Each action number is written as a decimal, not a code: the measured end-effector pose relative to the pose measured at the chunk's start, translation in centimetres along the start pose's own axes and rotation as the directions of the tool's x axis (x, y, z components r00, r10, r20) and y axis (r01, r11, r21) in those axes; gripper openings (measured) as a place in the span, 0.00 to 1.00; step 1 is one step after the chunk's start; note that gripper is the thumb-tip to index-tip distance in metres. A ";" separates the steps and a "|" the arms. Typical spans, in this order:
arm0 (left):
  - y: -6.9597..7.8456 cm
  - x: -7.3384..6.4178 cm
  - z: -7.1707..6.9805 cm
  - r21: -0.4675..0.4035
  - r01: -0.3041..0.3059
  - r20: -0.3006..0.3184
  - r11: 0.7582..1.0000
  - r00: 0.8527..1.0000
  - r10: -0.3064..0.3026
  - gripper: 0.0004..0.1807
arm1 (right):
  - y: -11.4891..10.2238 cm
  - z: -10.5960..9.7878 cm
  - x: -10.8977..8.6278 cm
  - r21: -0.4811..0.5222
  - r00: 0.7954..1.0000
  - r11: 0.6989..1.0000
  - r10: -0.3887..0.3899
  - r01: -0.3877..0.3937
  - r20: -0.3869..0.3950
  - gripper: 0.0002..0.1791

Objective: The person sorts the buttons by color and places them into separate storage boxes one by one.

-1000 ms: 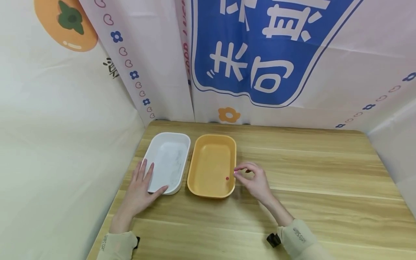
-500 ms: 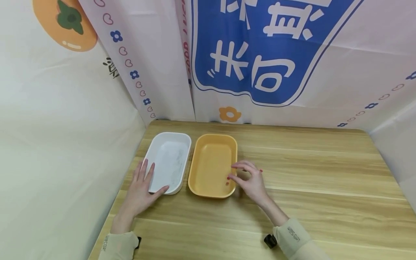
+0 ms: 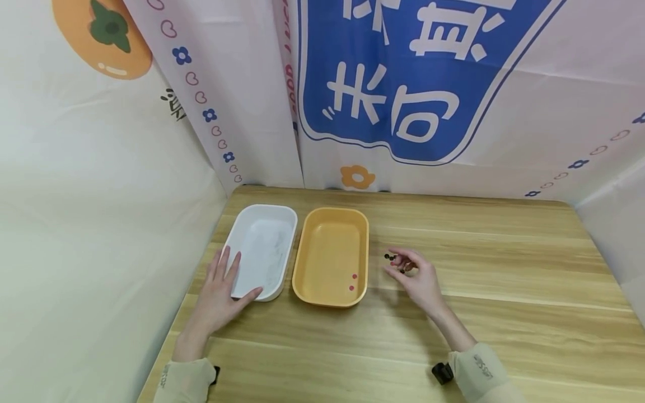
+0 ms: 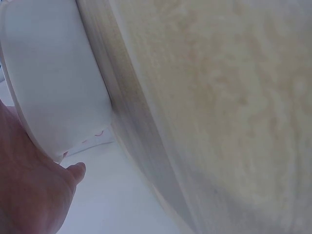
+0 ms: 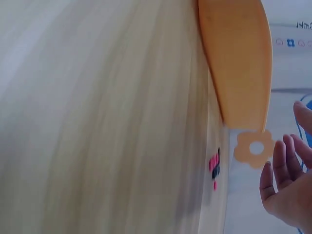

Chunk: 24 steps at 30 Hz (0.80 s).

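The right hand (image 3: 420, 284) has thumb and fingers bent and parted, seemingly holding nothing, above small red and black pieces (image 5: 216, 170) on the desk (image 3: 504, 268). Clustered beneath the fingers, these could scatter from a stray nudge (the left hand (image 3: 216, 294) lies spread on the white tray (image 3: 264, 238)).

Room lies along the worktop (image 3: 534, 268)'s right edge — white tray (image 3: 261, 252) and yellow tray (image 3: 327, 252) obstruct the back-left corner.
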<state>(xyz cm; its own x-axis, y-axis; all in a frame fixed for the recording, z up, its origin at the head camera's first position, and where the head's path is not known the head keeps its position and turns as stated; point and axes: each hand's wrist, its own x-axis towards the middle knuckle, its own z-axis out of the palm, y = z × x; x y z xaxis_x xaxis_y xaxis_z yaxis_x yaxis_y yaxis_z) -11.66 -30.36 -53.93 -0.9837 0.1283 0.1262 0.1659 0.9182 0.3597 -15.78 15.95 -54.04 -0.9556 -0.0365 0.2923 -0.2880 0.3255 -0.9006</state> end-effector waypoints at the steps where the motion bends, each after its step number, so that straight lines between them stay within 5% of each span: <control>1: 0.0 0.0 0.0 -0.001 0.003 0.003 1.000 1.000 -0.003 0.59 | 0.1 -0.4 -0.1 -0.002 1.000 1.000 0.012 -0.012 0.003 0.22; 8: 0.0 0.1 -0.1 0.006 0.010 0.018 1.000 1.000 -0.011 0.59 | 1.2 -2.5 -0.5 -0.064 0.988 0.989 0.139 -0.135 0.065 0.18; 24: -0.1 0.1 0.0 -0.002 0.016 0.022 1.000 1.000 -0.016 0.59 | 3.7 -4.0 -0.7 -0.237 0.964 0.964 0.170 -0.120 0.203 0.11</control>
<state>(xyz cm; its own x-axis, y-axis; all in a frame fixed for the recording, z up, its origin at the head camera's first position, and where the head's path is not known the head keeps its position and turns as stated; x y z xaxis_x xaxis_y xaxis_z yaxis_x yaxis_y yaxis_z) -11.76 -30.46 -53.91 -0.9875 0.1218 0.0996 0.1501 0.9193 0.3638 -15.97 20.98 -56.32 -0.9831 -0.1714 0.0640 -0.1483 0.5419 -0.8272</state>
